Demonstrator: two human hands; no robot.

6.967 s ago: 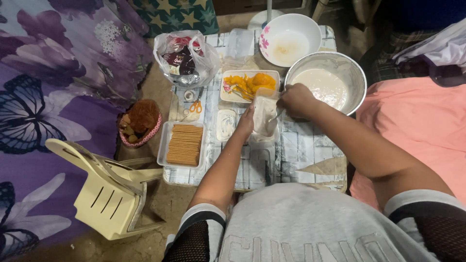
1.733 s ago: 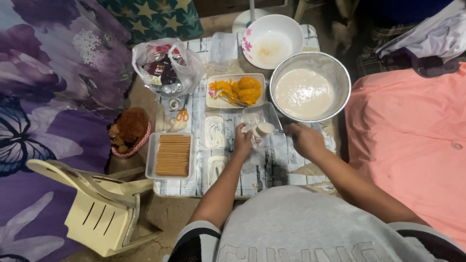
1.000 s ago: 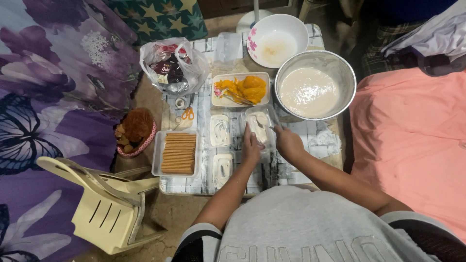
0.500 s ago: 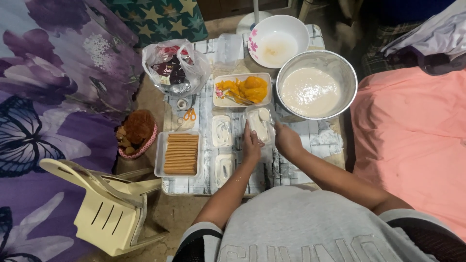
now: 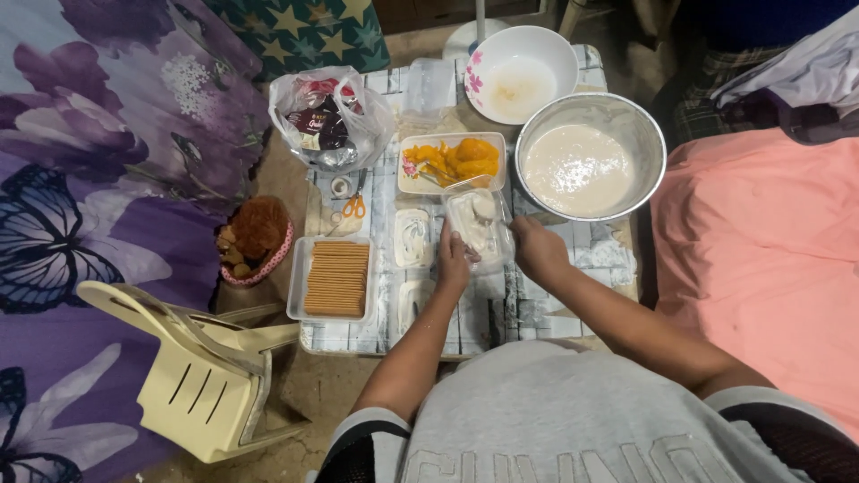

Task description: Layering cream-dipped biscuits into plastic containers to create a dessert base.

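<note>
We are gripping the clear tub (image 5: 477, 228) with our left hand (image 5: 452, 264), right hand (image 5: 537, 250) closed alongside, ideally keeping it level.

On the checked tabletop (image 5: 537, 304), the person's left hand (image 5: 452, 264) and right hand (image 5: 537, 250) flank a clear rectangular plastic tub (image 5: 477, 225) with creamy filling; the left hand touches its edge, while the right hand's hold is hard to tell. At one o'clock from the tub stands a round metal bowl of pale cream (image 5: 586, 165); at twelve, a white tray of yellow fruit slices (image 5: 452, 163). At nine o'clock lies a white tray of stacked brown biscuits (image 5: 335, 277). Orange-handled scissors (image 5: 354, 206) rest at ten o'clock.
</note>
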